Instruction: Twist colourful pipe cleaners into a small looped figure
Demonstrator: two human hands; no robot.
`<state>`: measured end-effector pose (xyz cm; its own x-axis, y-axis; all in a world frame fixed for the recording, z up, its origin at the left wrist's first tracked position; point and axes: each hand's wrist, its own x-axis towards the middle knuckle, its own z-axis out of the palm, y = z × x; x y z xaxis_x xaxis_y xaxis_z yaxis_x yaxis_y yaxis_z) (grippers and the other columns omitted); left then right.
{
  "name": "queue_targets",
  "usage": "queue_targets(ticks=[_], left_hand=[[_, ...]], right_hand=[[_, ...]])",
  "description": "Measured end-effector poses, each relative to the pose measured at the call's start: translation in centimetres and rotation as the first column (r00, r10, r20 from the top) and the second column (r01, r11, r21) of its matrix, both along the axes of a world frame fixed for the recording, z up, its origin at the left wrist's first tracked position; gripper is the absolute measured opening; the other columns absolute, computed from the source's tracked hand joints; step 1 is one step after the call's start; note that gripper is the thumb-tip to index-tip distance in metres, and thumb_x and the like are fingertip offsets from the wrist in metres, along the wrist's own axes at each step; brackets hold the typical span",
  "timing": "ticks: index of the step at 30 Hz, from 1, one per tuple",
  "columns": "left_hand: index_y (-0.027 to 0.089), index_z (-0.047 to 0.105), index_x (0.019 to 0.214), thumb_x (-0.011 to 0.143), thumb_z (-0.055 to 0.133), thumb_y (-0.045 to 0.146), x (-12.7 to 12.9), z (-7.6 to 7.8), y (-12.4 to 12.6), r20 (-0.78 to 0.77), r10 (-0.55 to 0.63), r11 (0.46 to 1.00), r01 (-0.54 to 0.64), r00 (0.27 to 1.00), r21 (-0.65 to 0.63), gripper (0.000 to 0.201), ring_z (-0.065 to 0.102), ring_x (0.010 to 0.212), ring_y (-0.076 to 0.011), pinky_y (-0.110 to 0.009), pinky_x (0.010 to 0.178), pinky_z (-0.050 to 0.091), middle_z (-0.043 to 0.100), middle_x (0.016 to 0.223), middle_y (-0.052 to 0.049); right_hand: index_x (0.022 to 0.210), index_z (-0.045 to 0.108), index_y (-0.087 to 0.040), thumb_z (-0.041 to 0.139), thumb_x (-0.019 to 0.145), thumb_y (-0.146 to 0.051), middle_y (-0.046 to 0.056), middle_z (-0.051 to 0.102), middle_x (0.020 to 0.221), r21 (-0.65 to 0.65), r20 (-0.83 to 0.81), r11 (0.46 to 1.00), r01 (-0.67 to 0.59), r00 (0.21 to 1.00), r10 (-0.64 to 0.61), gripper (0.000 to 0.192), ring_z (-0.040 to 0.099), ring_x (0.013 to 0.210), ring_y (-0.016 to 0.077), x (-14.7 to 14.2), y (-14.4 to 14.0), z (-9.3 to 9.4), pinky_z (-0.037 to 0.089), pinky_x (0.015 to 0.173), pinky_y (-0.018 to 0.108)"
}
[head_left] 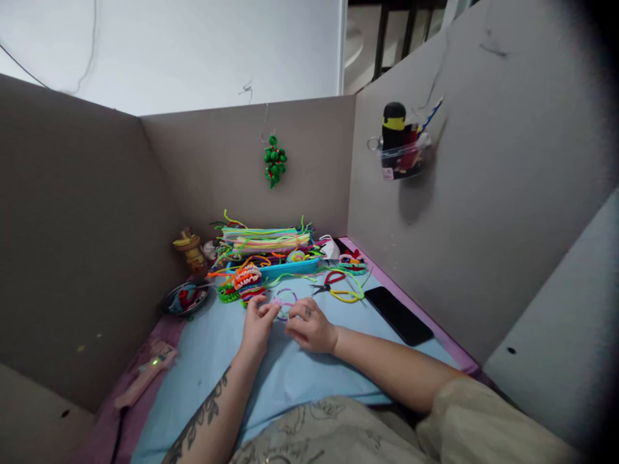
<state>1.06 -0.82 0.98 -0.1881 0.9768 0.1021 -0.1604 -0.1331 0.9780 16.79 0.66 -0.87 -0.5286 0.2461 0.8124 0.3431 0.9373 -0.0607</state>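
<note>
A thin loop of lilac and green, with a small pinkish tuft at its left side, is held over the blue cloth between the two hands. The tuft is pinched between thumb and fingertips of the left hand; the fingers of the right hand are curled beside the loop's right edge, and whether they are closed on it cannot be told. The loop's near part is partly hidden by the hands. Beyond it, braided pieces are set before a blue tray heaped with coloured strips. Scissors and a black phone are laid at right, a dark bowl and a pink device at left
</note>
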Motion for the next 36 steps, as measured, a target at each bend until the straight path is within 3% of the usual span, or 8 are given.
queue_targets(ticks=[3, 6, 12, 21, 29, 36], left_hand=[[0.02, 0.04, 0.09, 0.062, 0.07, 0.033, -0.1, -0.2, 0.1, -0.012, 0.011, 0.999, -0.01, 1.0, 0.035, 0.043, 0.042, 0.04, -0.003, -0.015, 0.044, 0.03, 0.054, 0.058, 0.008], [0.02, 0.04, 0.092, 0.062, 0.07, 0.03, 0.0, -0.6, 0.2, -0.036, 0.001, 0.997, 0.002, 0.999, 0.076, 0.043, 0.048, 0.046, -0.0051, -0.016, 0.049, 0.034, 0.055, 0.059, 0.007], [0.019, 0.044, 0.096, 0.063, 0.07, 0.029, 0.3, -1.1, 0.2, -0.082, -0.097, 0.988, 0.106, 0.992, 0.115, 0.043, 0.054, 0.055, -0.0076, -0.019, 0.056, 0.04, 0.057, 0.063, 0.006], [0.015, 0.051, 0.089, 0.063, 0.07, 0.031, 0.2, -1.3, 0.1, -0.149, -0.123, 0.988, 0.135, 0.981, 0.073, 0.035, 0.057, 0.059, -0.0097, -0.02, 0.057, 0.043, 0.06, 0.066, 0.002], [0.015, 0.052, 0.089, 0.065, 0.069, 0.031, 0.0, -1.5, 0.2, -0.203, -0.128, 0.984, 0.15, 0.971, 0.097, 0.033, 0.058, 0.061, -0.0111, -0.021, 0.057, 0.043, 0.062, 0.069, -0.001], [0.015, 0.055, 0.086, 0.064, 0.069, 0.031, 0.1, -1.6, 0.1, -0.305, -0.07, 0.984, 0.115, 0.95, 0.134, 0.031, 0.056, 0.06, -0.0109, -0.019, 0.05, 0.038, 0.062, 0.069, -0.001]], right_hand=[[0.096, 0.056, -0.019, 0.056, 0.076, -0.034, 0.008, 0.054, 0.092, -0.112, -0.132, 0.993, 0.028, 0.99, -0.043, 0.025, 0.046, 0.091, 0.0218, 0.5, 0.5, 0.7, 0.038, 0.082, 0.04], [0.095, 0.057, -0.02, 0.053, 0.079, -0.028, 0.007, 0.055, 0.088, -0.202, -0.205, 0.975, 0.097, 0.969, -0.139, 0.018, 0.047, 0.088, 0.0211, 0.7, 1.0, 1.0, 0.039, 0.08, 0.039], [0.083, 0.058, -0.02, 0.055, 0.079, -0.024, 0.004, 0.06, 0.08, -0.244, -0.185, 0.957, 0.157, 0.961, -0.205, 0.006, 0.049, 0.083, 0.0197, 0.2, 1.1, 0.9, 0.038, 0.079, 0.037], [0.082, 0.063, -0.022, 0.06, 0.077, -0.026, 0.003, 0.065, 0.073, -0.311, -0.207, 0.931, 0.191, 0.943, -0.262, 0.007, 0.051, 0.081, 0.0203, 0.3, 1.1, 0.9, 0.038, 0.077, 0.037], [0.077, 0.066, -0.023, 0.057, 0.08, -0.025, 0.002, 0.067, 0.075, -0.364, -0.163, 0.921, 0.139, 0.964, -0.21, 0.009, 0.05, 0.08, 0.0185, 0.2, 0.7, 1.4, 0.037, 0.079, 0.037], [0.073, 0.061, -0.02, 0.058, 0.078, -0.02, 0.002, 0.064, 0.075, -0.407, -0.079, 0.89, 0.205, 0.963, -0.258, 0.006, 0.048, 0.086, 0.0191, -0.1, 0.4, 1.3, 0.034, 0.08, 0.036]])
